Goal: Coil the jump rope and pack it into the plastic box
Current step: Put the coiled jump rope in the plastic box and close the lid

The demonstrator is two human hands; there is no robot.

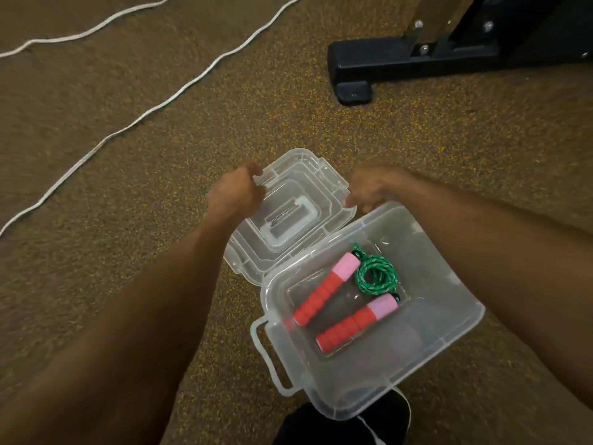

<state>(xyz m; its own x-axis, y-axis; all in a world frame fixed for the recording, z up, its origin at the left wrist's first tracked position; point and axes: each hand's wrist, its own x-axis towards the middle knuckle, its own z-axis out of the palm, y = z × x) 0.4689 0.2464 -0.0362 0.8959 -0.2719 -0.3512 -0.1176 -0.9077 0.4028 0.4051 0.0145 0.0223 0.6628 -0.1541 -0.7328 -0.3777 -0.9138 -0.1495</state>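
Two grips: left hand (pixel 236 191), right hand (pixel 372 187), fingers curled round lid (pixel 288 226) edges; we judged even closing over box (pixel 449 335) safest.

My green braided jump rope (pixel 377 277), red-and-pink foam handles, lies coiled in the clear plastic box (pixel 449 319) below my fingers (pixel 256 178) gripping its open lid (pixel 288 213).
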